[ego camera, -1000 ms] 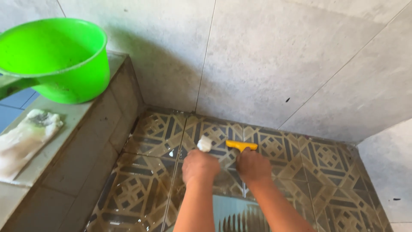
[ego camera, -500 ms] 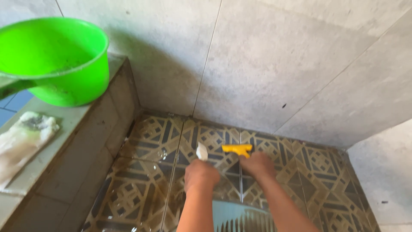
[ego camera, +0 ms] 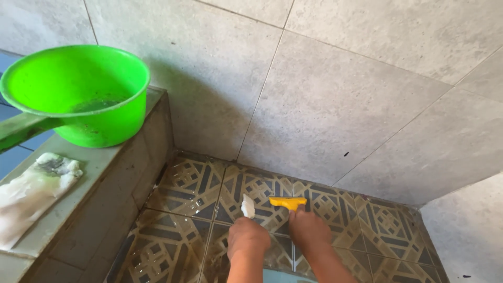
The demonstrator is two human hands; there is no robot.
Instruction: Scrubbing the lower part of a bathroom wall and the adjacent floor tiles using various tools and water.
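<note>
My right hand grips a yellow scraper whose blade rests flat on the patterned brown floor tiles, near a tile joint. My left hand is closed around a small white lump, maybe a sponge or cloth, that sticks out above its fingers and touches the floor just left of the scraper. Both forearms reach down from the bottom edge of the head view.
A green plastic dipper with some dark water stands on a grey tiled ledge at the left. A dirty white rag lies on the ledge nearer to me. Grey wall tiles rise behind the floor.
The view has tilted upward, so the hands sit lower in the picture. The white lump has turned edge-on in my left hand; both hands stay on the same tile joint.
</note>
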